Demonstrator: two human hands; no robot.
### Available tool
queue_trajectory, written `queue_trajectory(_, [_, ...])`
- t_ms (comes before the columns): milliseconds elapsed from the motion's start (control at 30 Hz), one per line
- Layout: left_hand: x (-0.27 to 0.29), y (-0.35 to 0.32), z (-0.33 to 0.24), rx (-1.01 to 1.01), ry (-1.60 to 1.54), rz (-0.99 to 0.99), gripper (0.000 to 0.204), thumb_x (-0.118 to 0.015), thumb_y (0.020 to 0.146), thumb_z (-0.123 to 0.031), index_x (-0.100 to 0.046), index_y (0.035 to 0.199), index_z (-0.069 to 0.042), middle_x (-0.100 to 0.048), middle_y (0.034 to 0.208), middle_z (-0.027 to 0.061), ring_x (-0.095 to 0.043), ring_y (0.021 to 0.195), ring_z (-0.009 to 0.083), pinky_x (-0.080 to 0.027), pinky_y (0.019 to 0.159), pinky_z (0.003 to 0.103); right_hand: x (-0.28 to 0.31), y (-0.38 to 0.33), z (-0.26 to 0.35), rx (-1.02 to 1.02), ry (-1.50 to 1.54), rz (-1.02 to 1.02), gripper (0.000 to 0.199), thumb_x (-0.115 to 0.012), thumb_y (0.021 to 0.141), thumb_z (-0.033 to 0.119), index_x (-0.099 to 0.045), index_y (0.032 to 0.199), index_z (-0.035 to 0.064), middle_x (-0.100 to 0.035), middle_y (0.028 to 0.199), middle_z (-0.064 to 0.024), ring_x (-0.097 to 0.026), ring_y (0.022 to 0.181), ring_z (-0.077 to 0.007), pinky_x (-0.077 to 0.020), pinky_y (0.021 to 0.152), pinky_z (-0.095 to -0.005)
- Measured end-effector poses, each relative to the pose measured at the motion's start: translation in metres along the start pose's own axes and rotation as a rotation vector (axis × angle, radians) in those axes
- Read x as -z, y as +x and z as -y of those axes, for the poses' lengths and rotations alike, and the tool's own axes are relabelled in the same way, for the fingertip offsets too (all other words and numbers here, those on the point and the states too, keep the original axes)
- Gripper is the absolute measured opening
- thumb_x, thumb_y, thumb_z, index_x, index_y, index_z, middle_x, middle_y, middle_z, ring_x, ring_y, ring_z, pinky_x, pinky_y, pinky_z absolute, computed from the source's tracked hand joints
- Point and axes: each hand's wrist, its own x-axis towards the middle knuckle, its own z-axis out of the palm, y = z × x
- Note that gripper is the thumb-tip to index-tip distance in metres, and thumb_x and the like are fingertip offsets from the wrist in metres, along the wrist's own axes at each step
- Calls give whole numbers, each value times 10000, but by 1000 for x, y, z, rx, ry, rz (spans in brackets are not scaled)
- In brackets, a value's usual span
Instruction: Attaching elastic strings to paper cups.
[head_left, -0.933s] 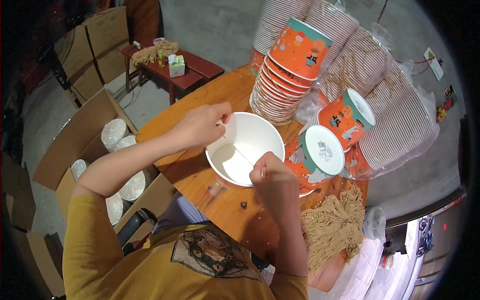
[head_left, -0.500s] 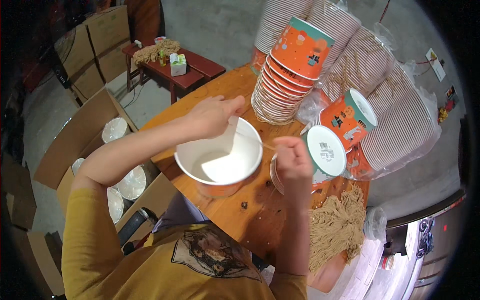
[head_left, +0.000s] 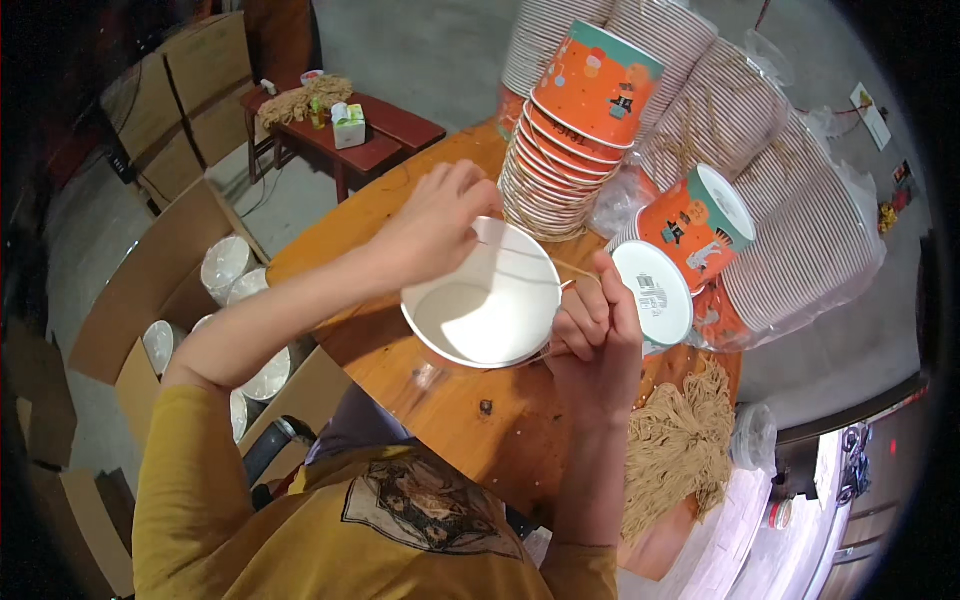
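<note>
A white-lined paper bucket point(head_left: 470, 315) with an orange outside is tilted over the wooden table, its mouth facing me. My left hand point(head_left: 435, 225) is closed at the bucket's far-left rim, its fingertips partly hidden. A thin tan cord point(head_left: 575, 270) runs across the mouth from near these fingers to my right hand point(head_left: 593, 318). The right fingers are closed on the cord, close against the bucket's right side. Just beyond that hand lies an upturned bucket point(head_left: 655, 295), showing its white base. A bundle of tan cords point(head_left: 680, 450) hangs over the table's right edge.
Behind stand a tall stack of orange buckets point(head_left: 590, 100) and several plastic-wrapped stacks point(head_left: 800, 220). Another orange bucket point(head_left: 690, 225) lies on its side. An open carton point(head_left: 150, 270) at left holds white-looking buckets. A red bench point(head_left: 400, 135) carries more cord and a tissue box point(head_left: 348, 130).
The bucket has shifted right and tilted more. My right hand has come up against its side, with the cord in its fingers. My left hand has stayed at the rim, moving slightly right.
</note>
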Motion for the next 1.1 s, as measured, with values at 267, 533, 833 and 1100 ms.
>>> queue_trajectory(267, [4,-31,-106,420,-1081,187,690,-690,845,0,-302,1403,-114,-376,1320,68,-408,1281,195,-442,999,373,-26,2,-3,29,-42,-37,206,-383,1038,127,-450,1203,23,-311,653,39,-299,520,-32,-266,427,-161])
queue_trajectory(533, [1,-36,-112,386,-958,22,598,-687,844,3,-341,1324,-85,-357,1239,81,-479,1152,191,-492,912,333,-15,12,-7,72,101,-4,211,-458,1008,142,-424,1179,24,-359,740,26,-304,543,-35,-281,449,-174])
queue_trajectory(833, [35,-58,-126,808,-1518,621,258,-444,1026,-240,-450,1174,-29,-598,842,51,-564,663,86,-431,555,213,10,3,14,82,49,-39,187,-479,1004,139,-462,1153,28,-390,731,25,-340,568,-42,-313,465,-180])
queue_trajectory(1100, [65,-87,-96,684,-1023,672,257,-422,1035,-264,-548,1090,-47,-583,717,5,-520,609,68,-435,562,231,24,-24,31,200,-765,-362,215,-541,967,204,-544,1099,35,-563,732,-16,-508,604,-82,-435,554,-227])
